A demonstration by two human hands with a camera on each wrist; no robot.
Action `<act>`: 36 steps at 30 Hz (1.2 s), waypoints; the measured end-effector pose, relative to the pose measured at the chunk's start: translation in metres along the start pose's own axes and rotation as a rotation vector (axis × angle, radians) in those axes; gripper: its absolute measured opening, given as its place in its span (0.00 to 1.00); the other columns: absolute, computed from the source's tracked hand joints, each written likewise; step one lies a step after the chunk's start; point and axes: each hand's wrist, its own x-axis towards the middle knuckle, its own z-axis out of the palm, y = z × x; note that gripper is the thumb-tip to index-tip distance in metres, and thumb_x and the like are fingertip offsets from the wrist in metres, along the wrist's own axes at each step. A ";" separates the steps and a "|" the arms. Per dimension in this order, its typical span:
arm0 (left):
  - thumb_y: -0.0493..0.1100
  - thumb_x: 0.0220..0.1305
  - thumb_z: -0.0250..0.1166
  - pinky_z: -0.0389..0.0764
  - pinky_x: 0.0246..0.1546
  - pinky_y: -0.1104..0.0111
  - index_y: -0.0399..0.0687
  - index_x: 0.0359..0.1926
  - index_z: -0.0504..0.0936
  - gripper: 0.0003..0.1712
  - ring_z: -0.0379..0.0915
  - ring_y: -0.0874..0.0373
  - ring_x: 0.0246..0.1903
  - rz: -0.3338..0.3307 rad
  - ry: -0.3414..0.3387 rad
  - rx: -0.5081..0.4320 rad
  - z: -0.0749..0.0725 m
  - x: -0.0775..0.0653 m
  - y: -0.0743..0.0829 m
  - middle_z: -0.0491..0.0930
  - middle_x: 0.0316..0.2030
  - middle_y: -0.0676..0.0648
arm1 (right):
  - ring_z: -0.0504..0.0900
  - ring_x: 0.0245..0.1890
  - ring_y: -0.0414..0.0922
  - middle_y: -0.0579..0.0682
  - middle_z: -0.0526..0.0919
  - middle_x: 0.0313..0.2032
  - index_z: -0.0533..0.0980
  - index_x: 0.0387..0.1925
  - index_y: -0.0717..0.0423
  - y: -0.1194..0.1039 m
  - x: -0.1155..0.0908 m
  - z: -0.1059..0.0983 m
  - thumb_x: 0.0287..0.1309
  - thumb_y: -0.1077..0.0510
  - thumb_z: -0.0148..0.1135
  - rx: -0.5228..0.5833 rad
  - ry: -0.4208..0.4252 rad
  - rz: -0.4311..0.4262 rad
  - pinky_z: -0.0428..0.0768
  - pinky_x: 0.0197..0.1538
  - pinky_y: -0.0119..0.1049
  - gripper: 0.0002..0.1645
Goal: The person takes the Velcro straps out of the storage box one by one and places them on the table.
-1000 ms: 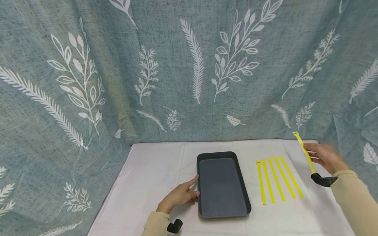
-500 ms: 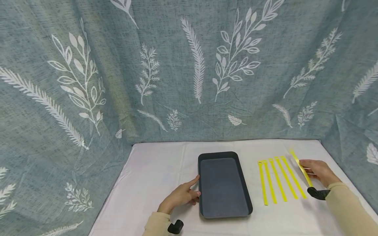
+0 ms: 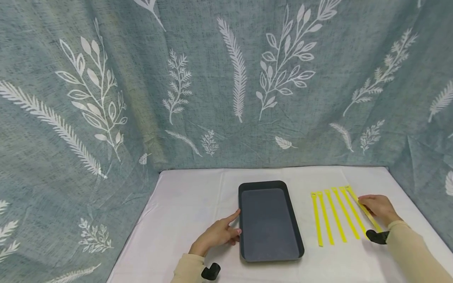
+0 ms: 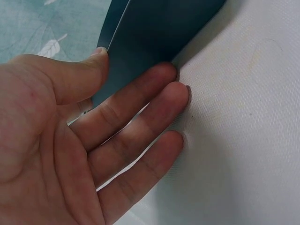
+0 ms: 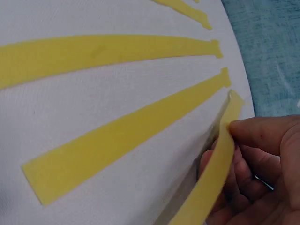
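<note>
A dark grey rectangular baking tray (image 3: 269,224) sits at the middle of the table. My left hand (image 3: 217,232) rests against its left side; in the left wrist view the thumb (image 4: 99,61) touches the tray's rim, and the other fingers lie fairly straight near the cloth. At the right, my right hand (image 3: 380,207) pinches a yellow hook-and-loop cable tie (image 5: 220,159) between thumb and fingers. Its slotted far end lies low by the cloth. Several like ties (image 3: 338,220) lie flat in a fanned row between the tray and that hand.
White cloth (image 3: 191,200) covers the table. Blue-green curtains (image 3: 212,78) with white leaf prints hang behind it and along both sides. A black wrist-camera mount (image 3: 211,271) sticks out at the left wrist, another (image 3: 377,237) at the right.
My right hand has come down and left with the held tie, bringing it from the air to the right end of the row. The left hand stays at the tray.
</note>
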 end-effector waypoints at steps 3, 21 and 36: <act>0.46 0.72 0.64 0.78 0.32 0.67 0.53 0.80 0.55 0.42 0.84 0.54 0.26 0.002 -0.003 0.003 0.001 -0.001 0.000 0.89 0.32 0.44 | 0.78 0.34 0.41 0.67 0.84 0.44 0.72 0.59 0.78 0.000 -0.001 0.001 0.68 0.52 0.55 -0.047 0.022 -0.008 0.75 0.36 0.33 0.31; 0.45 0.72 0.63 0.76 0.30 0.67 0.53 0.80 0.54 0.42 0.83 0.54 0.27 -0.018 -0.013 0.004 0.005 -0.002 0.003 0.89 0.31 0.45 | 0.73 0.24 0.44 0.46 0.76 0.24 0.77 0.40 0.69 -0.002 -0.008 0.006 0.73 0.45 0.46 -0.102 0.044 -0.021 0.71 0.32 0.37 0.29; 0.56 0.75 0.57 0.80 0.47 0.51 0.52 0.80 0.56 0.39 0.83 0.46 0.47 -0.186 -0.266 0.323 -0.062 0.019 0.062 0.86 0.49 0.41 | 0.75 0.27 0.38 0.44 0.80 0.28 0.70 0.61 0.75 -0.086 0.021 -0.016 0.78 0.43 0.39 -0.013 -0.038 -0.109 0.78 0.34 0.33 0.37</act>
